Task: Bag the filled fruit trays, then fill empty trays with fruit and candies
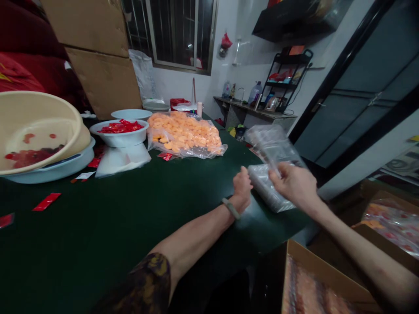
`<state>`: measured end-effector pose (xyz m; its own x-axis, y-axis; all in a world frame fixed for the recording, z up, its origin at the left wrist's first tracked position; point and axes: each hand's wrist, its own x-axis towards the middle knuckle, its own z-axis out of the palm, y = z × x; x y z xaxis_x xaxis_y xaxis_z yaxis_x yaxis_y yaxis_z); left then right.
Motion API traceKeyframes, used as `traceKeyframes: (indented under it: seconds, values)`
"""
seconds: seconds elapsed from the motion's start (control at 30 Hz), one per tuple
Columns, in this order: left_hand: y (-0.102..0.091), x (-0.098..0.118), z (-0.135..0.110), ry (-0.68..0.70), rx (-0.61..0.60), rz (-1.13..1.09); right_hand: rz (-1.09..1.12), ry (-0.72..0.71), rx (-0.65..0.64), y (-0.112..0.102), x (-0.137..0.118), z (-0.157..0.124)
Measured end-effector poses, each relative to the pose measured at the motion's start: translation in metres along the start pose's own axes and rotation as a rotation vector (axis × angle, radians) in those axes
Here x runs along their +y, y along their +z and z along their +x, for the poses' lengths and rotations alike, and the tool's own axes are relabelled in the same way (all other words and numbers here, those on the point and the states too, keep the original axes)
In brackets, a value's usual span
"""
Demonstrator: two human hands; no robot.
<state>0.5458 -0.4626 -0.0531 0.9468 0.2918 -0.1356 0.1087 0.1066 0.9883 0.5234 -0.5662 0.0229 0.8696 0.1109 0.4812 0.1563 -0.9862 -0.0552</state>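
My right hand (294, 183) pinches a clear plastic bag (273, 141), blurred by motion, lifted above a stack of clear plastic bags (270, 189). That stack lies at the right side of the dark green table (183, 187). Just left of the stack is my left hand (242, 188), its fingers curled in; whatever may be inside them is hidden. A pale bangle circles my left wrist. Farther back on the table sits a large clear bag of orange pieces (185, 133), apart from both hands.
White bowl of red packets (119, 133), cream basin (39, 117) and blue basin (65, 163) stand at left. Loose red packets (46, 202) lie on the table. Open cartons with packed goods (314, 283) are below its right edge. A counter (258, 109) is behind.
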Motion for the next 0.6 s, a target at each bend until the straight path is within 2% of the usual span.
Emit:
traceKeyframes:
  seconds: [0.07, 0.13, 0.2, 0.23, 0.27, 0.3, 0.33, 0.4, 0.43, 0.5, 0.57, 0.6]
  values:
    - [-0.029, 0.015, -0.011, -0.025, -0.012, -0.282, -0.107, -0.153, -0.062, 0.003, -0.039, -0.026]
    - [-0.065, 0.021, -0.025, -0.047, -0.012, -0.536, -0.059, -0.344, -0.086, 0.008, -0.075, -0.052]
    - [-0.104, 0.018, -0.038, -0.070, -0.004, -0.608, 0.101, -0.538, -0.088, 0.010, -0.094, -0.067]
    - [-0.124, 0.015, -0.043, -0.084, -0.008, -0.606, 0.187, -0.586, -0.073, 0.011, -0.095, -0.068]
    - [-0.143, 0.010, -0.047, -0.091, -0.006, -0.605, 0.245, -0.573, -0.050, 0.011, -0.090, -0.066]
    - [-0.160, 0.005, -0.050, -0.100, 0.008, -0.610, 0.256, -0.496, -0.026, 0.011, -0.078, -0.060]
    - [-0.174, -0.001, -0.051, -0.124, 0.060, -0.592, 0.213, -0.367, -0.006, 0.012, -0.062, -0.051]
    - [-0.196, -0.010, -0.054, -0.189, 0.099, -0.498, -0.028, -0.076, -0.040, 0.017, -0.021, -0.032]
    - [-0.202, -0.014, -0.054, -0.214, 0.107, -0.451, -0.160, -0.027, -0.121, 0.022, 0.000, -0.024]
    - [-0.208, -0.020, -0.054, -0.234, 0.090, -0.327, -0.284, -0.017, -0.374, 0.033, 0.034, -0.011]
    - [-0.207, -0.022, -0.052, -0.191, 0.090, -0.096, -0.289, -0.048, -0.571, 0.045, 0.051, -0.005]
    - [-0.205, -0.021, -0.051, -0.125, 0.116, 0.074, -0.272, -0.061, -0.622, 0.051, 0.053, -0.004]
